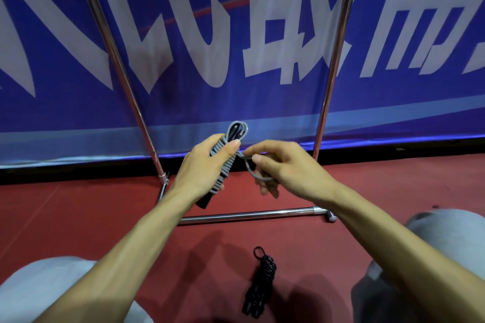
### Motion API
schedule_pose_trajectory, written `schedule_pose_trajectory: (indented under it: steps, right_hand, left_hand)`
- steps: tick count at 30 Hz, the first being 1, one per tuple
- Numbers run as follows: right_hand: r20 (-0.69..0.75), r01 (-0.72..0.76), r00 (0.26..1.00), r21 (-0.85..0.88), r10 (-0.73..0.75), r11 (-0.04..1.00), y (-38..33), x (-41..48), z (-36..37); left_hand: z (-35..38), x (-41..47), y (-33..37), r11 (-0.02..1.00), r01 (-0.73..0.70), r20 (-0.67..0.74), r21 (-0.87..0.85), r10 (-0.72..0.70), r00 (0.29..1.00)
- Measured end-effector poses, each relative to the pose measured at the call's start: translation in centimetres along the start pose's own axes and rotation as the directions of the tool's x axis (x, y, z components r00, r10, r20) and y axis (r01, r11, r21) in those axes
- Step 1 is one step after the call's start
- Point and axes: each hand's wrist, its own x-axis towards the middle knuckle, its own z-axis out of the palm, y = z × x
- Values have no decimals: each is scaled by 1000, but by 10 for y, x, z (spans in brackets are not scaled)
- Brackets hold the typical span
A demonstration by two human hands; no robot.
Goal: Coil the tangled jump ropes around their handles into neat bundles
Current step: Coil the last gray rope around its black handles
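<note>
Grey rope (pixel 227 168), wound tight round its black handles (pixel 203 202), sits in my left hand (pixel 204 168) at frame centre, tilted with its top toward 1 o'clock. My left fingers and thumb are wrapped round the coil, thumb pressing on the wraps. Short rope loops stick out above the fist at 12. My right hand (pixel 284 169), just at 3 o'clock of the bundle, pinches the loose tail (pixel 249 170) between thumb and forefinger. The tail runs off the coil and down into a small loop under my right fingers. Hands nearly touching. Black rope (pixel 262 278), coiled into a bundle, lies on the red floor (pixel 78 217) at 6 o'clock, between my knees (pixel 44 288), well apart from both hands. Chrome rack frame (pixel 249 215): base bar crosses the floor just below my hands, two uprights rise toward 11 and 1. Blue banner (pixel 183 102) with big white characters fills the back at 12.
</note>
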Motion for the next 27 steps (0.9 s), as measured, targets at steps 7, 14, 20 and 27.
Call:
schedule_pose_trajectory:
  steps: [7, 14, 20, 27]
  right_hand:
    - [-264, 70, 964, 329, 21, 942, -5, 5, 1]
    - [-436, 78, 837, -503, -330, 861, 6, 5, 4]
    - [-323, 102, 858, -655, -399, 749, 11, 5, 5]
    - [-502, 102, 834, -270, -230, 957, 6, 9, -1]
  left_hand:
    - [5, -3, 4, 994, 102, 152, -25, -97, 984]
    - [12, -9, 9, 938, 215, 215, -270, -159, 963]
    - [10, -12, 16, 862, 320, 239, -393, -240, 941]
    - [0, -11, 16, 803, 394, 276, -448, -294, 915]
